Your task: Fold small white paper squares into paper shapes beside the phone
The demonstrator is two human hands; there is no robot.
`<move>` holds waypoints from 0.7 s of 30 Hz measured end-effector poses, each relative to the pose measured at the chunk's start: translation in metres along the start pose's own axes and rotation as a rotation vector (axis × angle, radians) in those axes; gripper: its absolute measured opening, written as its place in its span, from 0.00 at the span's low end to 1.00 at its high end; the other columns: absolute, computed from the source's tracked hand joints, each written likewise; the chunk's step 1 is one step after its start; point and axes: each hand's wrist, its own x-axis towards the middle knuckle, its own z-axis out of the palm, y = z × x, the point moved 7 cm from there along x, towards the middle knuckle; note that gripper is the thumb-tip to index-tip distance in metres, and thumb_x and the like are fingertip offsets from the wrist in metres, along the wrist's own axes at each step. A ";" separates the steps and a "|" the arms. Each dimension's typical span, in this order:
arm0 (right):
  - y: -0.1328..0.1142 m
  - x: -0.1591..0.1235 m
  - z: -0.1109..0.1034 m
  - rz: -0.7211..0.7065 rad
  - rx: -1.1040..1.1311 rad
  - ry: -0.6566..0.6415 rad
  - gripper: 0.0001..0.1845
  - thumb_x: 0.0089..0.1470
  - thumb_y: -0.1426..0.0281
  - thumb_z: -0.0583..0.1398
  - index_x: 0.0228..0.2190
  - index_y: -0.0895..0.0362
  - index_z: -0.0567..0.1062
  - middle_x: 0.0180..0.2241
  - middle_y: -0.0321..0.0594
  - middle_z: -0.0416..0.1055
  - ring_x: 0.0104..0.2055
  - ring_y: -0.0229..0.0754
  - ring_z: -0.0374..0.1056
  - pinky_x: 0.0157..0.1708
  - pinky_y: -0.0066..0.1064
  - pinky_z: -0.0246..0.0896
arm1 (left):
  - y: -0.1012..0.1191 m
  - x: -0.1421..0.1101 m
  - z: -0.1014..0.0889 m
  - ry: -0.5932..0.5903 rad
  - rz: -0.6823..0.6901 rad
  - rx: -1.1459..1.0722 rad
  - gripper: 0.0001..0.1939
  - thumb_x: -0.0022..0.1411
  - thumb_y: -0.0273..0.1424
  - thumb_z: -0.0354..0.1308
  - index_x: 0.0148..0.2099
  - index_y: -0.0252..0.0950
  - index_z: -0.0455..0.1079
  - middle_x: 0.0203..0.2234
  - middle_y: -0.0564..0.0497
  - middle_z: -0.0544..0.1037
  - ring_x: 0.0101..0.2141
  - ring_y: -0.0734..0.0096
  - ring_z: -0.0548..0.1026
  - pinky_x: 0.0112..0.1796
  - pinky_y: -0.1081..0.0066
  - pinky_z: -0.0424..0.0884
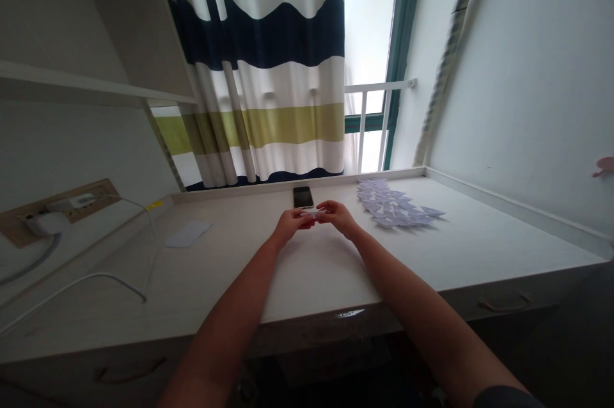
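I am pinching a small white paper piece [311, 214] between left hand [290, 224] and right hand [338, 215]; its long axis is running left-right, folded pile [394, 206] nearer my right.

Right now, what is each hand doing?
Left hand: closed, pinching a small white folded paper piece.
Right hand: closed, pinching the same piece.

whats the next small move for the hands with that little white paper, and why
Probably finish pressing the fold, then set the piece with the pile. Both the left hand and the right hand pinch a small white paper piece between them above the desk, and a pile of similar folded paper pieces already lies just to the right.
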 end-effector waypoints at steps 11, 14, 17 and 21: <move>-0.002 -0.008 0.004 0.166 0.001 -0.053 0.12 0.32 0.67 0.67 0.20 0.62 0.74 0.17 0.37 0.70 0.20 0.34 0.66 0.26 0.27 0.65 | 0.006 -0.002 0.001 -0.022 0.020 -0.023 0.18 0.40 0.38 0.65 0.31 0.29 0.72 0.21 0.47 0.76 0.26 0.66 0.75 0.35 0.63 0.71; 0.000 -0.008 0.002 0.180 0.010 -0.053 0.11 0.34 0.68 0.67 0.21 0.63 0.74 0.16 0.37 0.70 0.20 0.34 0.66 0.27 0.28 0.65 | 0.003 -0.002 0.001 -0.041 -0.004 -0.048 0.18 0.44 0.39 0.63 0.33 0.28 0.72 0.24 0.44 0.77 0.28 0.65 0.75 0.36 0.62 0.70; 0.002 -0.006 0.002 0.178 0.065 -0.057 0.11 0.37 0.67 0.65 0.23 0.63 0.75 0.18 0.40 0.71 0.22 0.34 0.67 0.29 0.29 0.66 | 0.000 0.000 -0.002 -0.032 -0.014 -0.082 0.18 0.45 0.38 0.62 0.34 0.28 0.71 0.26 0.43 0.77 0.29 0.64 0.75 0.37 0.62 0.70; 0.003 -0.005 0.001 0.181 0.094 -0.057 0.11 0.41 0.67 0.64 0.23 0.64 0.75 0.19 0.41 0.72 0.22 0.35 0.68 0.30 0.29 0.67 | -0.002 0.002 -0.004 -0.002 -0.026 -0.110 0.17 0.44 0.37 0.63 0.32 0.28 0.71 0.24 0.44 0.77 0.27 0.65 0.75 0.35 0.63 0.71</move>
